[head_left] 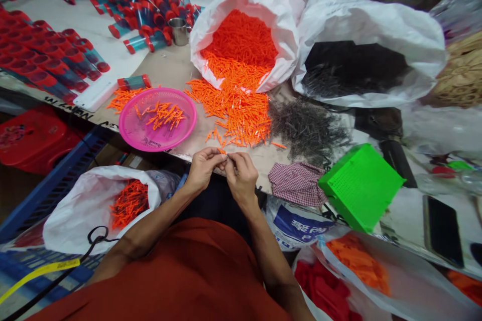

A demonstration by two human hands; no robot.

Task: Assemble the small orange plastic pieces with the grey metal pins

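My left hand [204, 167] and my right hand [242, 174] meet fingertip to fingertip at the table's front edge. Between the left thumb and fingers is a small orange plastic piece [222, 151], its tip showing. The right fingers are pinched against it; whatever they hold is too small to make out. Just beyond lies a heap of orange plastic pieces [244, 118], spilling from a white sack [211, 15]. To its right is a pile of thin dark plastic pieces [311, 128] before a second white sack [361, 15]. A pink basket [128, 135] holding orange pieces stands left of my hands.
A checked cloth [295, 183], an upturned green basket [361, 185] and a phone [443, 230] lie at right. Red-capped tubes [41, 60] and a metal cup [178, 31] stand at back left. Below the edge, a white sack [75, 210] holds orange pieces.
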